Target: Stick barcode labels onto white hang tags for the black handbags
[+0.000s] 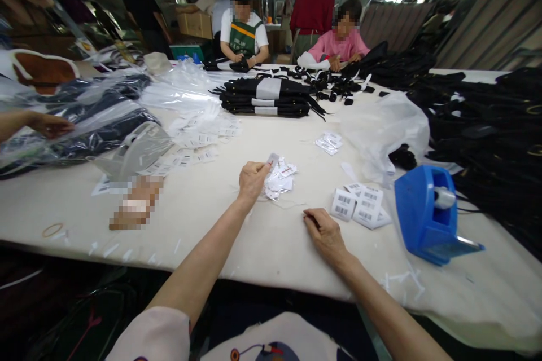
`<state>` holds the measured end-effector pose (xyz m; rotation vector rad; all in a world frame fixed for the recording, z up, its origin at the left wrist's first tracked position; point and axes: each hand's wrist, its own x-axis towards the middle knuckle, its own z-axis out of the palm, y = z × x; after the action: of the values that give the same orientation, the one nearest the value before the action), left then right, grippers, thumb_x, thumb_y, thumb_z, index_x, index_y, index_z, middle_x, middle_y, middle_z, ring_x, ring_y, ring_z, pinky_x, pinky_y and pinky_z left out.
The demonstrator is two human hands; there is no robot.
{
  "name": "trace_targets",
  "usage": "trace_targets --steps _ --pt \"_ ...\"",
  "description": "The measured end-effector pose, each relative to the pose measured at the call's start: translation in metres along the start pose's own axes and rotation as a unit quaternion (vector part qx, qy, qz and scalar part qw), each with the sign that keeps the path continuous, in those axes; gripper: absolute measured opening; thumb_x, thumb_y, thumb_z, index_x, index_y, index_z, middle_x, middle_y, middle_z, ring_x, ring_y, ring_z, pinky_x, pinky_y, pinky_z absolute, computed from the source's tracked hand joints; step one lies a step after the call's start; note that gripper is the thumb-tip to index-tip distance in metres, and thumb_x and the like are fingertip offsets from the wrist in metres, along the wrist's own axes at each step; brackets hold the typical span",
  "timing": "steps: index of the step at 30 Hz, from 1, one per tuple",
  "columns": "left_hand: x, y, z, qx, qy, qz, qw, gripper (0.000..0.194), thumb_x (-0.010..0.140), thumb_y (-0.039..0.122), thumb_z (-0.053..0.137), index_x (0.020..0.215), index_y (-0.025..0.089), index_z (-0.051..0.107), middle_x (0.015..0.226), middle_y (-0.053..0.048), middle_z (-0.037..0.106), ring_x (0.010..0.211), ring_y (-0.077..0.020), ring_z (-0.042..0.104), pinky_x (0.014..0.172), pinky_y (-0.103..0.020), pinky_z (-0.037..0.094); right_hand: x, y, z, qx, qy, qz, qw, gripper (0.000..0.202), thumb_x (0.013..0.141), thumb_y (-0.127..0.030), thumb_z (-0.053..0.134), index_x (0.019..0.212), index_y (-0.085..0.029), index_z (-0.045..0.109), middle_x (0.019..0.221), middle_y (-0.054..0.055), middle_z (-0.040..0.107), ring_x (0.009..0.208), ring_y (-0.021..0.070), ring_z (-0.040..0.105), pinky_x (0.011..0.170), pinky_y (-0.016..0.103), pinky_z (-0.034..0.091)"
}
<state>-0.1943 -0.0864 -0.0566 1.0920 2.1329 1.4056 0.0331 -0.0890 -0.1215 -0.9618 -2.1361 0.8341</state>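
Note:
My left hand is closed in a pinch on a small pale tag at the middle of the table. Just beside and below it lies a loose pile of small white tags, some with thin strings. My right hand rests low over the table to the right, fingers curled together; whatever is between the fingertips, if anything, is too small to make out. Barcode label sheets lie right of that hand. Between both hands a thin string trails across the tabletop.
A blue tape dispenser stands at right, a grey dispenser at left. Bundled black items are stacked ahead. Black goods are heaped at right beside a plastic bag. Co-workers sit opposite; another person's hand reaches in left.

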Motion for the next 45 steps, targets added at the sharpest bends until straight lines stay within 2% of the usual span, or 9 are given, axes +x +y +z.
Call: trace_targets --steps 3,6,11,16,21,27,34,39,45 --pt "-0.015 0.015 -0.005 -0.186 -0.004 -0.064 0.98 0.029 0.067 0.039 0.058 0.078 0.014 0.067 0.077 -0.003 0.065 0.069 -0.0123 0.056 0.057 -0.021 0.038 0.003 -0.006 -0.005 0.067 -0.006 0.064 0.996 0.019 0.081 -0.033 0.049 0.09 -0.02 0.059 0.088 0.006 0.062 0.082 0.0193 0.057 0.077 0.035 0.045" --pt "-0.042 0.026 -0.002 -0.297 -0.108 -0.134 0.939 0.032 0.062 0.043 0.063 0.073 0.013 0.064 0.065 -0.002 0.062 0.053 -0.0091 0.05 0.047 -0.02 0.033 0.007 -0.024 -0.014 0.178 0.005 0.147 0.973 0.028 0.08 -0.041 0.049 0.092 -0.018 0.06 0.082 0.005 0.063 0.075 0.0174 0.058 0.07 0.031 0.044" --pt "-0.091 0.027 0.008 -0.274 -0.26 -0.125 0.918 0.032 0.066 0.043 0.063 0.067 0.011 0.063 0.059 -0.001 0.059 0.05 -0.0068 0.045 0.047 -0.019 0.031 0.011 -0.049 -0.024 0.342 0.058 0.206 0.915 0.028 0.072 -0.042 0.061 0.084 -0.017 0.064 0.067 0.001 0.061 0.061 0.0118 0.052 0.056 0.024 0.037" --pt "-0.116 0.018 0.014 -0.27 -0.351 -0.128 0.888 0.028 0.068 0.037 0.063 0.076 0.01 0.063 0.063 -0.002 0.061 0.054 -0.0092 0.052 0.054 -0.022 0.04 0.007 -0.047 -0.031 0.409 0.089 0.231 0.879 0.018 0.062 -0.032 0.071 0.071 -0.017 0.065 0.06 -0.003 0.057 0.053 0.0074 0.042 0.05 0.022 0.03" --pt "-0.125 0.011 0.017 -0.226 -0.356 -0.154 0.894 0.022 0.07 0.033 0.06 0.071 0.011 0.06 0.051 0.001 0.057 0.044 -0.0069 0.047 0.046 -0.019 0.037 0.002 -0.041 -0.036 0.411 0.107 0.239 0.873 0.016 0.061 -0.03 0.072 0.069 -0.018 0.066 0.06 -0.004 0.056 0.055 0.007 0.04 0.053 0.022 0.03" --pt "-0.128 0.011 0.021 -0.22 -0.355 -0.178 0.891 0.021 0.067 0.032 0.06 0.069 0.011 0.06 0.048 0.002 0.055 0.041 -0.0056 0.044 0.043 -0.018 0.034 -0.003 -0.041 -0.03 0.416 0.084 0.265 0.866 0.017 0.058 -0.029 0.074 0.057 -0.016 0.063 0.053 -0.004 0.055 0.053 0.0073 0.041 0.054 0.023 0.031" --pt "-0.126 0.009 0.025 -0.228 -0.362 -0.136 0.894 0.017 0.068 0.029 0.06 0.069 0.012 0.06 0.049 0.002 0.055 0.044 -0.006 0.046 0.045 -0.017 0.035 -0.011 -0.041 -0.028 0.405 0.042 0.257 0.876 0.015 0.062 -0.03 0.071 0.067 -0.016 0.067 0.06 -0.001 0.061 0.055 0.0088 0.045 0.056 0.024 0.034" --pt "-0.128 0.012 0.029 -0.259 -0.333 -0.121 0.898 0.03 0.069 0.034 0.063 0.09 0.013 0.065 0.061 0.001 0.059 0.044 -0.0045 0.043 0.042 -0.017 0.035 -0.014 -0.039 -0.028 0.414 0.043 0.253 0.873 0.014 0.065 -0.03 0.07 0.067 -0.016 0.066 0.061 -0.002 0.059 0.056 0.0085 0.045 0.055 0.023 0.034" --pt "-0.13 0.007 0.028 -0.249 -0.3 -0.112 0.914 0.03 0.067 0.036 0.064 0.087 0.015 0.068 0.065 0.001 0.06 0.047 -0.0055 0.042 0.038 -0.016 0.035 -0.019 -0.035 -0.036 0.42 -0.018 0.243 0.874 0.019 0.073 -0.035 0.063 0.081 -0.018 0.061 0.064 -0.001 0.062 0.056 0.0092 0.052 0.054 0.022 0.038"
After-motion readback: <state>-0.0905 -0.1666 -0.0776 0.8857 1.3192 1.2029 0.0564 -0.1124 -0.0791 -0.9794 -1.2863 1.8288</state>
